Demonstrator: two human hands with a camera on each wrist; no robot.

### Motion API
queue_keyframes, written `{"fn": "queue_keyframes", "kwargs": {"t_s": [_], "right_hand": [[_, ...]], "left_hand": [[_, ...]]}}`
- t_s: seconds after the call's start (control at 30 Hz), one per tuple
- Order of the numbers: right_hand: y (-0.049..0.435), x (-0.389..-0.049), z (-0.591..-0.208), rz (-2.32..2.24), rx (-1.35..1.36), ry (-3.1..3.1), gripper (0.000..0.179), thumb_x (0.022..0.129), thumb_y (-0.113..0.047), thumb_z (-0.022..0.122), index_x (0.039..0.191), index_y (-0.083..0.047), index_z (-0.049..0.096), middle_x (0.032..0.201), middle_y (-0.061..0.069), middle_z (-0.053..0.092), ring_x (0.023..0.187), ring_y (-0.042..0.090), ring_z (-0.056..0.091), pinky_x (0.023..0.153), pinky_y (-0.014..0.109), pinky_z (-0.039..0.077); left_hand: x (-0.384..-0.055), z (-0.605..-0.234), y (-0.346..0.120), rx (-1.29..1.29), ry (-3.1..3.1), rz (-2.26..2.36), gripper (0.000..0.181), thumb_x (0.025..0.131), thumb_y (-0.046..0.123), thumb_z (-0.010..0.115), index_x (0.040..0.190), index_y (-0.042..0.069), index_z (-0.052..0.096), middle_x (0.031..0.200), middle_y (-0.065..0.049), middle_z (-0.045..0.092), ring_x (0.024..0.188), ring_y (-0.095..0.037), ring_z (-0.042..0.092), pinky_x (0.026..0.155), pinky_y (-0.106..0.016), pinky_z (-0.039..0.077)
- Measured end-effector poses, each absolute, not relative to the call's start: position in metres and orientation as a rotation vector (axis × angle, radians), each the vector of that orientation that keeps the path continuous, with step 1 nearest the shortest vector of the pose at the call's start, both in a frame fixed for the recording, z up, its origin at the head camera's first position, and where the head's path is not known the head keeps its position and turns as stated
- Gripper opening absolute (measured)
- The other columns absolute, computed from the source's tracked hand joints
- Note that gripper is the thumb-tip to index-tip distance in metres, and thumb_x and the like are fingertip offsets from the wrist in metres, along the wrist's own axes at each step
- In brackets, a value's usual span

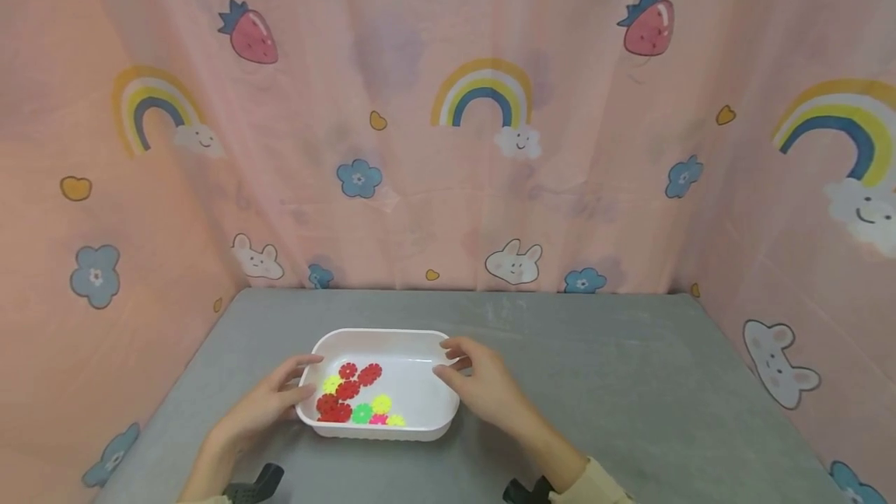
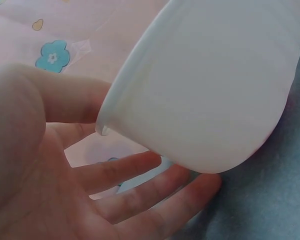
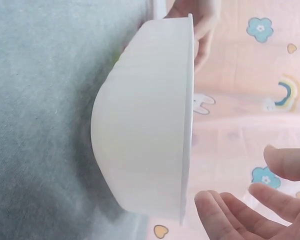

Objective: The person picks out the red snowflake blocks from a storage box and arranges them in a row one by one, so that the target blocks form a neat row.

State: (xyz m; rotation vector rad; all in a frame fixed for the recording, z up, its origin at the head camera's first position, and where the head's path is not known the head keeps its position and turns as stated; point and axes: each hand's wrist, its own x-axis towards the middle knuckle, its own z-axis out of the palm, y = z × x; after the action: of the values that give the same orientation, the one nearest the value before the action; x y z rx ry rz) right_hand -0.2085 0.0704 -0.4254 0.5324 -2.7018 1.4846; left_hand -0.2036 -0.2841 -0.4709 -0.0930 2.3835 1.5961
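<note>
A white plastic tray (image 1: 420, 379) stands on the grey table, with several red flower-shaped discs (image 1: 348, 389) heaped toward its left side. A green disc (image 1: 362, 413), a pink disc (image 1: 378, 419) and yellow discs (image 1: 381, 404) lie among them, toward the near wall. My left hand (image 1: 269, 399) holds the tray's left end; in the left wrist view its thumb reaches over the rim and its fingers lie against the outer wall (image 2: 200, 90). Beside the right end, my right hand (image 1: 483, 379) has its fingers spread and bent, apart from the rim in the right wrist view.
The grey table (image 1: 616, 379) runs back to a pink curtain (image 1: 448, 208) printed with rainbows, rabbits and flowers, which also hangs at both sides. Dark straps with mounts (image 1: 257, 484) sit on both wrists, by light sleeves.
</note>
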Motion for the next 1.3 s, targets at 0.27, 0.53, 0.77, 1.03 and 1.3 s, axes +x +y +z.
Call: {"fn": "queue_keyframes", "kwargs": {"t_s": [0.27, 0.53, 0.77, 1.03, 1.3], "right_hand": [[0.054, -0.214, -0.427, 1.473, 0.557, -2.705, 0.038, 0.095, -0.026, 0.073, 0.126, -0.006, 0.066, 0.114, 0.013, 0.070, 0.101, 0.026, 0.068, 0.079, 0.040, 0.059], [0.030, -0.219, -0.429, 1.474, 0.618, -2.715, 0.037, 0.094, -0.024, 0.074, 0.125, -0.005, 0.067, 0.112, 0.012, 0.070, 0.099, 0.025, 0.068, 0.080, 0.038, 0.059], [0.013, -0.224, -0.432, 1.498, 0.666, -2.716, 0.036, 0.093, -0.021, 0.074, 0.124, -0.004, 0.067, 0.112, 0.014, 0.069, 0.098, 0.026, 0.067, 0.080, 0.037, 0.059], [-0.006, -0.231, -0.437, 1.450, 0.695, -2.753, 0.033, 0.093, -0.019, 0.075, 0.122, -0.005, 0.068, 0.111, 0.013, 0.070, 0.094, 0.021, 0.066, 0.080, 0.035, 0.059], [-0.018, -0.239, -0.443, 1.506, 0.666, -2.812, 0.035, 0.093, -0.018, 0.075, 0.124, -0.002, 0.066, 0.112, 0.015, 0.068, 0.096, 0.023, 0.065, 0.083, 0.038, 0.058]], "left_hand": [[-0.203, -0.471, -0.286, -0.063, 2.385, 1.586, 0.057, 0.098, 0.023, 0.068, 0.149, 0.012, 0.046, 0.160, -0.028, 0.026, 0.137, -0.052, 0.039, 0.094, -0.051, 0.055], [-0.202, -0.472, -0.289, -0.077, 2.389, 1.583, 0.059, 0.096, 0.025, 0.070, 0.149, 0.014, 0.046, 0.161, -0.027, 0.025, 0.139, -0.053, 0.037, 0.096, -0.052, 0.054], [-0.204, -0.473, -0.288, -0.063, 2.417, 1.566, 0.057, 0.096, 0.026, 0.070, 0.148, 0.015, 0.048, 0.159, -0.026, 0.029, 0.139, -0.053, 0.037, 0.095, -0.054, 0.054], [-0.207, -0.473, -0.286, -0.042, 2.395, 1.631, 0.048, 0.098, 0.019, 0.067, 0.144, 0.012, 0.051, 0.156, -0.028, 0.033, 0.136, -0.051, 0.043, 0.092, -0.051, 0.056], [-0.208, -0.475, -0.283, -0.024, 2.386, 1.641, 0.049, 0.099, 0.017, 0.066, 0.144, 0.011, 0.050, 0.155, -0.030, 0.034, 0.134, -0.050, 0.045, 0.090, -0.049, 0.057]]}}
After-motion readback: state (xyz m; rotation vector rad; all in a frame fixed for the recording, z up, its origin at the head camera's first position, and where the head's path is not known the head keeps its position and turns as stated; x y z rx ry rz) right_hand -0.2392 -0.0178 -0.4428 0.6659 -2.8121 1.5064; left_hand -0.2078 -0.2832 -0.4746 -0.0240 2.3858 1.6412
